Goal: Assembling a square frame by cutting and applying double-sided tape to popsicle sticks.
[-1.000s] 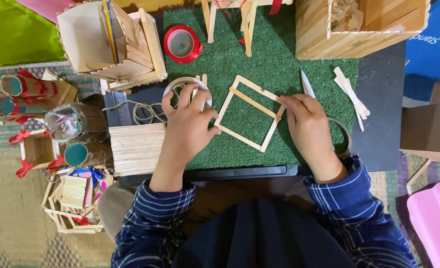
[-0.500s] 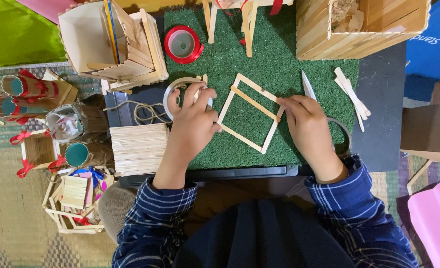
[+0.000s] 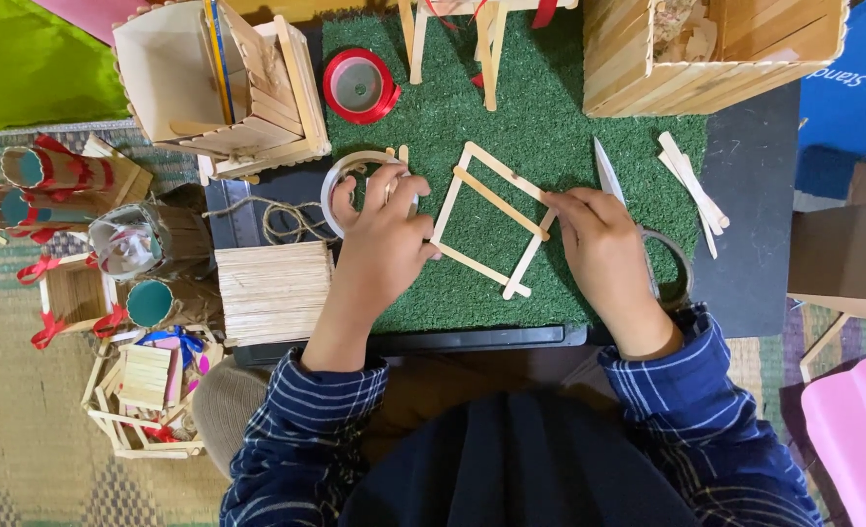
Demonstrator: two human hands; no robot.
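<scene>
A square frame of craft sticks [image 3: 491, 217] lies flat on the green turf mat [image 3: 423, 117], between both hands. The left hand [image 3: 379, 244] presses curled fingertips on its left edge, beside a tape roll [image 3: 340, 176]. The right hand [image 3: 604, 244] pinches the crossing stick's end, near scissors [image 3: 610, 174].

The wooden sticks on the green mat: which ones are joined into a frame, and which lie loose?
The sticks between the left hand and right hand form the square frame. The loose sticks lie apart, to the right of the scissors, crossing one another.
</scene>
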